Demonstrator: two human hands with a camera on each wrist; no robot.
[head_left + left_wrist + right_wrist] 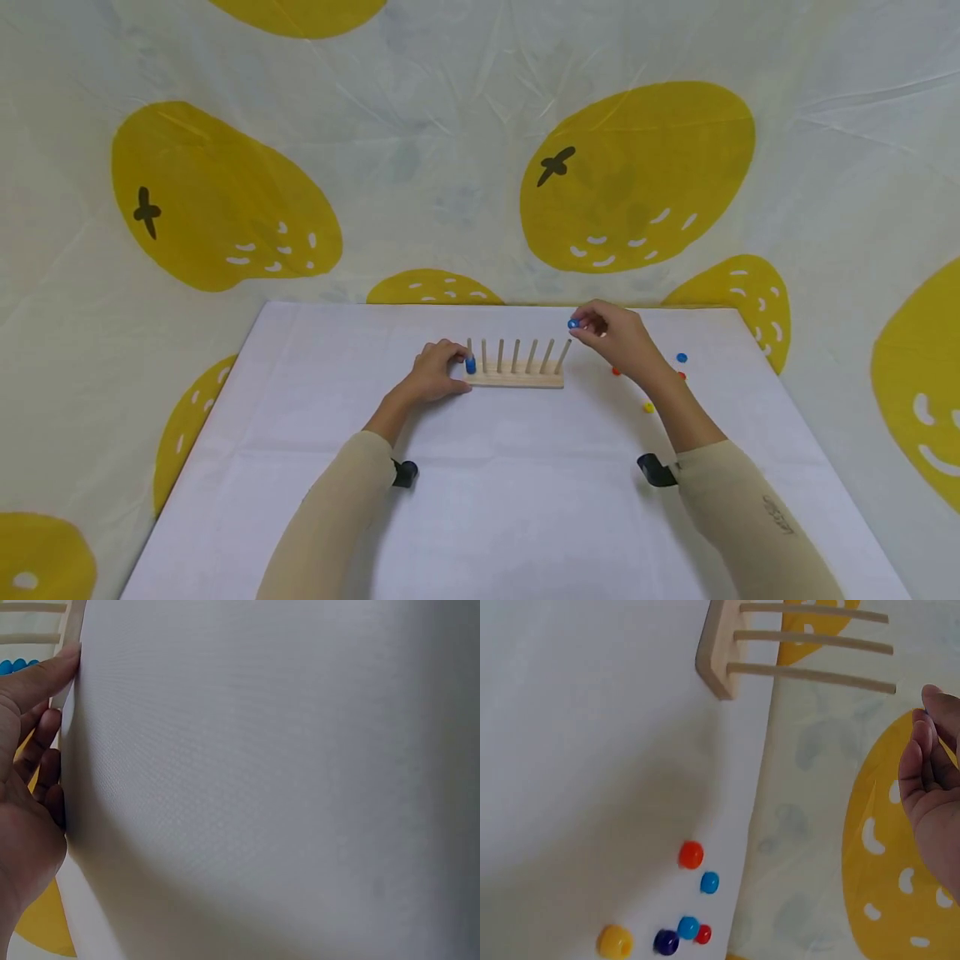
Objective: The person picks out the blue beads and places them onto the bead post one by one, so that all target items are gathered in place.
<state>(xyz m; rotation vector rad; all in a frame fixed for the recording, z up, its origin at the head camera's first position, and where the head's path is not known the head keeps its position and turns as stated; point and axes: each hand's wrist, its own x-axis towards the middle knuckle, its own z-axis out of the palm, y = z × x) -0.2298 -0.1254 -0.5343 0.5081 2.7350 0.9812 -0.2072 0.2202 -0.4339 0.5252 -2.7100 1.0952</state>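
Note:
A wooden peg rack (517, 381) with several upright pegs stands toward the back of the table. Blue beads (470, 365) are stacked on its leftmost peg. My left hand (435, 372) grips the rack's left end, and in the left wrist view the thumb (52, 675) lies along the base's edge. Up beyond the right end of the rack, my right hand (618, 335) pinches a blue bead (573, 324) between thumb and fingertips, apart from the pegs. In the right wrist view the fingers mostly hide that bead.
Loose beads lie on the white table (517, 517) to the right, among them a yellow bead (616, 941), an orange-red bead (691, 855), a dark blue bead (667, 942) and a light blue bead (709, 883). A patterned cloth (450, 167) hangs behind the table.

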